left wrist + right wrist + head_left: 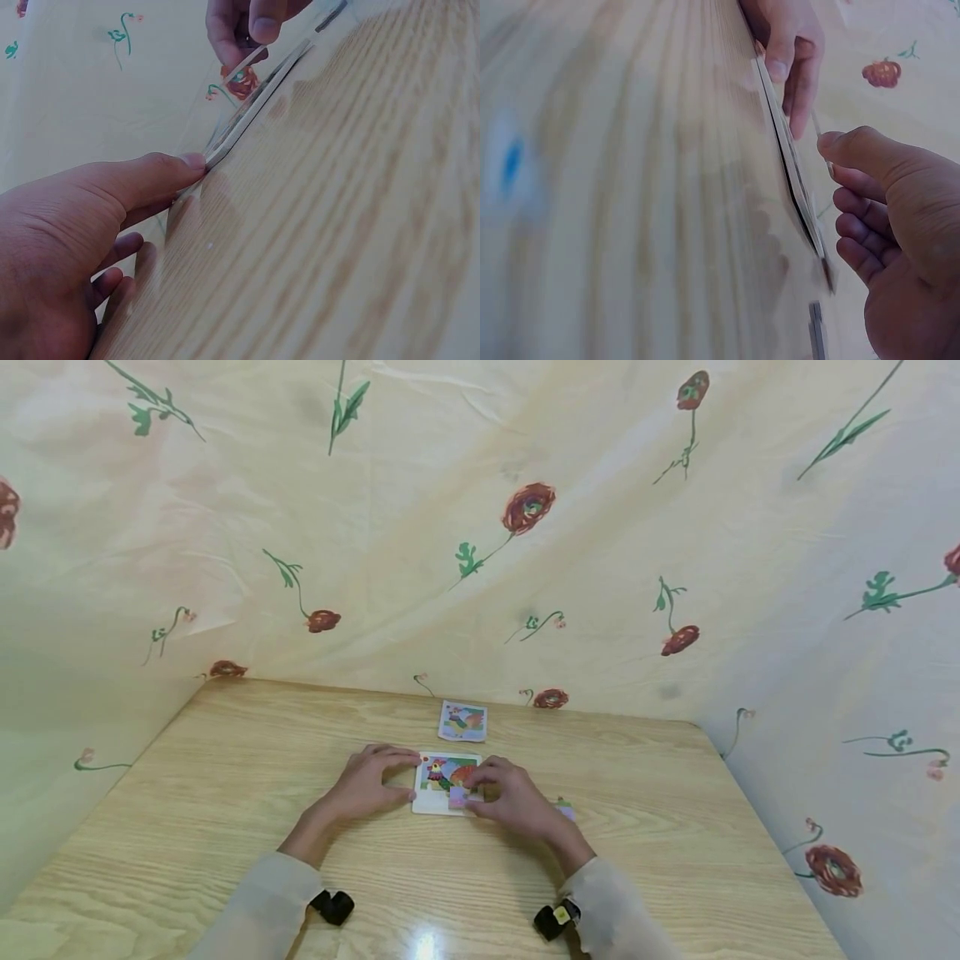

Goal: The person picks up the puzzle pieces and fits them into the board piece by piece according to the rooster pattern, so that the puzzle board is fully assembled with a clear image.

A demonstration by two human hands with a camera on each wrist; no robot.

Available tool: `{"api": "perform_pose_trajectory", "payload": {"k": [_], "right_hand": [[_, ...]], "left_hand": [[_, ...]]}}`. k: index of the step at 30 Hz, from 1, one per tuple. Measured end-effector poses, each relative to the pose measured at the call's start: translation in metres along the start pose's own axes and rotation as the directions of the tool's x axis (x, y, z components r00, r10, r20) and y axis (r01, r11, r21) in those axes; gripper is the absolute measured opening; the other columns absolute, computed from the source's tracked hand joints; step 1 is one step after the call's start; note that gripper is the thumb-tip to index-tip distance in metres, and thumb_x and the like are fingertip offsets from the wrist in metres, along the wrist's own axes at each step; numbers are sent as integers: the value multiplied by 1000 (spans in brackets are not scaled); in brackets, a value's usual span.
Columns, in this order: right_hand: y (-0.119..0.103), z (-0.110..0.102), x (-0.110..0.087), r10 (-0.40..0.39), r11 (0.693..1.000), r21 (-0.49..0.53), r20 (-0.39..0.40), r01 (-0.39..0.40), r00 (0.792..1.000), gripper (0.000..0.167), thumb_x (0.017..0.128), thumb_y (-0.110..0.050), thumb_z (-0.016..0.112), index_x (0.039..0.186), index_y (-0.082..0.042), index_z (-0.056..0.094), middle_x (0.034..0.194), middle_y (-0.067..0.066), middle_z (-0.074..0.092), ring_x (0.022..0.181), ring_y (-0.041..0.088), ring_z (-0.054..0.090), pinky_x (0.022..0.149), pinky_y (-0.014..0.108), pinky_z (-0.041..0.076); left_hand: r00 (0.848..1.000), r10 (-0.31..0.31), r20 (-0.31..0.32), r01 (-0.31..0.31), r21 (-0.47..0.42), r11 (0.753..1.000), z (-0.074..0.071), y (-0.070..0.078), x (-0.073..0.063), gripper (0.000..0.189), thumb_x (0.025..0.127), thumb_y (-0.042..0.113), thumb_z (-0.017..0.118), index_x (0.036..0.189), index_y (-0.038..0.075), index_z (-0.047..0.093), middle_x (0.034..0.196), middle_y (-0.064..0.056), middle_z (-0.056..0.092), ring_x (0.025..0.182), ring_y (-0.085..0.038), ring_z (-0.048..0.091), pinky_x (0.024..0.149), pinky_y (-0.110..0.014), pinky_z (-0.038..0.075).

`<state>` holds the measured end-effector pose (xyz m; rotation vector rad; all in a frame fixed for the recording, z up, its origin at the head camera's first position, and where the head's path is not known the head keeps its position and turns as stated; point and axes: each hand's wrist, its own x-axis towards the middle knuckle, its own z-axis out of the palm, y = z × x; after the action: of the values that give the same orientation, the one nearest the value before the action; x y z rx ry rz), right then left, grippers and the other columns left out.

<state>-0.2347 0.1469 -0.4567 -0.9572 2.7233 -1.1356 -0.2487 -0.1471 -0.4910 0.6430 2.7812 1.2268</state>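
Left hand (367,787): relaxed fingers touched white tray (431,804), seemingly steadying it. Right hand (513,799): purple piece (456,797) was pinched between fingertips.

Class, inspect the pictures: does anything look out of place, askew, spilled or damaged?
Nothing stands out. One puzzle piece is above the board, not in it, but the right hand pinches it, so that looks ordinary. Loose pieces lie right of the board, partly hidden.

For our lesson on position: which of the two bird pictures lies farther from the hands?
The card nearest the flowered cloth; the white-edged board lies between the left hand and right hand.
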Motion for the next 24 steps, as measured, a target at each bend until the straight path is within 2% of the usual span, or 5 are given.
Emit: {"api": "perform_pose_trajectory", "payload": {"k": [8,15,24], "right_hand": [[-6,14,13,-8,1000,4,19,8,1000,18,88,-18,83,104,-11,77,110,1,71,103,17,63,89,27,53],[-11,23,21,15,1000,-22,34,-14,999,19,88,-19,84,104,-11,79,104,0,69,94,13,59,81,22,50],[-15,30,27,-16,997,-79,39,19,999,19,88,-21,84,103,-12,78,106,2,70,95,13,58,80,23,48]], "left_hand": [[1000,-10,-6,10,14,1000,1,0,1,53,88,36,80,139,26,67,149,5,60,146,-31,40,118,-68,24],[1000,-3,-8,3,35,999,2,0,2,53,88,37,80,139,27,67,149,6,60,146,-31,41,117,-68,25],[1000,14,-13,-13,53,999,1,1,2,52,89,35,80,138,26,67,148,5,61,144,-31,43,116,-68,27]]}}
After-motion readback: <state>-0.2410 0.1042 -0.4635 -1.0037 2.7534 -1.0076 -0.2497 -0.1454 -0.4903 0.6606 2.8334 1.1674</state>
